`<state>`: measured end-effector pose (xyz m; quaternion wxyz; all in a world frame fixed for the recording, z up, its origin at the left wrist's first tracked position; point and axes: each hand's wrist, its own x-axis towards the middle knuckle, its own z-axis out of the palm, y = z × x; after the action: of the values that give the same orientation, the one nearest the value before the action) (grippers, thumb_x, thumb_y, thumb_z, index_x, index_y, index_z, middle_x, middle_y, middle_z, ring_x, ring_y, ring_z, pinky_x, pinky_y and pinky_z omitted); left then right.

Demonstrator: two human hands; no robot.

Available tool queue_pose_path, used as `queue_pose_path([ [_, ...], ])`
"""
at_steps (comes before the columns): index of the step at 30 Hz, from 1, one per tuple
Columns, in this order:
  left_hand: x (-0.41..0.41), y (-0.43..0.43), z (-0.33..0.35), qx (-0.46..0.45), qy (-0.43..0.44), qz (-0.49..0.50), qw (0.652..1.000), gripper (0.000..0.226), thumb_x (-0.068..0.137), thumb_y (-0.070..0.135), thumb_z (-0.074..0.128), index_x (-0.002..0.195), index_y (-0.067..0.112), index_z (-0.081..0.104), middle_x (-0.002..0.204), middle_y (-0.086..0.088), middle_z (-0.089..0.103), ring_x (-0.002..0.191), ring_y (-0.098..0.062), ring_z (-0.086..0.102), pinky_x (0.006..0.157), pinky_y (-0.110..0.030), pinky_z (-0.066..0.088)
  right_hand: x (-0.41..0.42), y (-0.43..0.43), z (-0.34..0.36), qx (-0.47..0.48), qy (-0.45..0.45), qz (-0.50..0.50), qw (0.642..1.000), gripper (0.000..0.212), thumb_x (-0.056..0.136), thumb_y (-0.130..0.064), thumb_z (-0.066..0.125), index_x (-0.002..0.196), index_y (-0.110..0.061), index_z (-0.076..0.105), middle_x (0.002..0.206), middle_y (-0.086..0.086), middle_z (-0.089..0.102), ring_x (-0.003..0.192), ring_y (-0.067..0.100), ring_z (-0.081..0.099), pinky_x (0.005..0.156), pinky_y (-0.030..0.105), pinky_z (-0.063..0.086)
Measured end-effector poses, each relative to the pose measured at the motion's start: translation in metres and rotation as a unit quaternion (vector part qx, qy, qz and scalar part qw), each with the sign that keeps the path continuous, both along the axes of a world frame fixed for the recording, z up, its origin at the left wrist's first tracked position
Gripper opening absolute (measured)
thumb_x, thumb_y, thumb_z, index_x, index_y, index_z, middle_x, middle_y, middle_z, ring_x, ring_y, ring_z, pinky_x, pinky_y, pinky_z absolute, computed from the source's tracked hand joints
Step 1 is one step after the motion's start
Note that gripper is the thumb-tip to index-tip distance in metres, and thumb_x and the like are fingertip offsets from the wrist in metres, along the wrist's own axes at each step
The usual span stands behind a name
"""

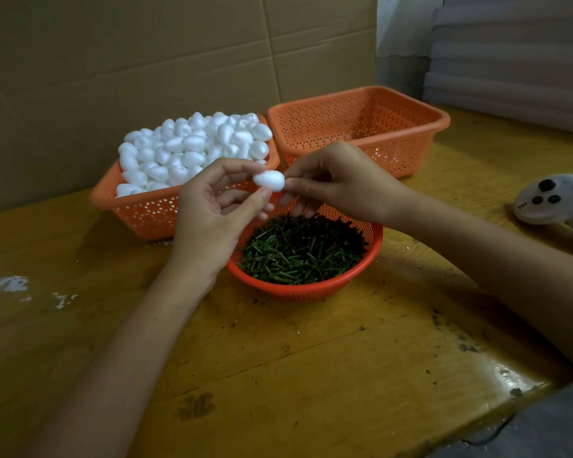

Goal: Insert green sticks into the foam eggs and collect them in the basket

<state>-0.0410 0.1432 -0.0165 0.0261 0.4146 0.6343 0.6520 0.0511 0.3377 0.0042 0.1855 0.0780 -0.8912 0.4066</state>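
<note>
A white foam egg [269, 180] is held above the round orange bowl [311, 287] of several green sticks [298, 252]. My left hand [212, 209] pinches the egg between thumb and forefinger. My right hand [338, 180] has its thumb and forefinger pressed against the egg's right end; whatever they pinch there is hidden. An orange basket [153, 209] at the back left is heaped with several white foam eggs [186, 147]. A second orange basket [411, 127] at the back right looks empty.
The baskets stand on a worn yellow wooden table [311, 358]. A cardboard wall [146, 61] rises behind them. A white controller with dark buttons [553, 200] lies at the right edge. White foam crumbs [10, 284] lie at the left.
</note>
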Motion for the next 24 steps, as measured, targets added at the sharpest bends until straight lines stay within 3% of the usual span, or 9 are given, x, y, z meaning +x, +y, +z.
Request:
queue_pose_path([
  [5, 0.001, 0.000, 0.000, 0.005, 0.004, 0.012, 1.000, 0.044, 0.097, -0.001, 0.072, 0.136, 0.015, 0.060, 0.122, -0.005, 0.073, 0.084, -0.026, 0.078, 0.073, -0.028, 0.062, -0.001, 0.001, -0.001, -0.031, 0.059, -0.047, 0.997, 0.014, 0.097, -0.012, 0.071, 0.102, -0.001, 0.078, 0.086, 0.010, 0.079, 0.075, 0.024, 0.078, 0.074, 0.044, 0.065],
  [13, 0.002, 0.003, -0.003, -0.003, 0.021, 0.033, 0.999, 0.034, 0.098, -0.002, 0.069, 0.125, 0.018, 0.060, 0.120, -0.010, 0.069, 0.077, -0.025, 0.076, 0.067, -0.029, 0.061, 0.002, 0.010, 0.006, -0.144, 0.128, -0.131, 0.972, 0.017, 0.089, -0.017, 0.082, 0.099, -0.003, 0.080, 0.080, 0.014, 0.078, 0.072, 0.029, 0.077, 0.070, 0.038, 0.065],
  [18, 0.001, 0.003, -0.002, 0.019, 0.021, 0.032, 0.999, 0.023, 0.100, 0.003, 0.068, 0.121, 0.013, 0.063, 0.110, -0.008, 0.070, 0.077, -0.027, 0.075, 0.064, -0.032, 0.061, 0.005, 0.022, 0.013, -0.006, 0.142, -0.227, 0.964, 0.014, 0.097, -0.027, 0.073, 0.096, -0.014, 0.080, 0.077, -0.003, 0.078, 0.063, 0.010, 0.074, 0.069, 0.039, 0.065],
  [24, 0.005, 0.003, -0.001, 0.040, 0.029, 0.026, 0.998, 0.023, 0.100, 0.011, 0.071, 0.120, 0.016, 0.062, 0.104, 0.000, 0.069, 0.083, -0.026, 0.075, 0.063, -0.032, 0.061, 0.012, 0.038, 0.024, 0.111, 0.098, -0.288, 0.946, 0.022, 0.096, -0.038, 0.072, 0.087, -0.019, 0.079, 0.068, -0.007, 0.074, 0.051, 0.003, 0.068, 0.057, 0.026, 0.060],
])
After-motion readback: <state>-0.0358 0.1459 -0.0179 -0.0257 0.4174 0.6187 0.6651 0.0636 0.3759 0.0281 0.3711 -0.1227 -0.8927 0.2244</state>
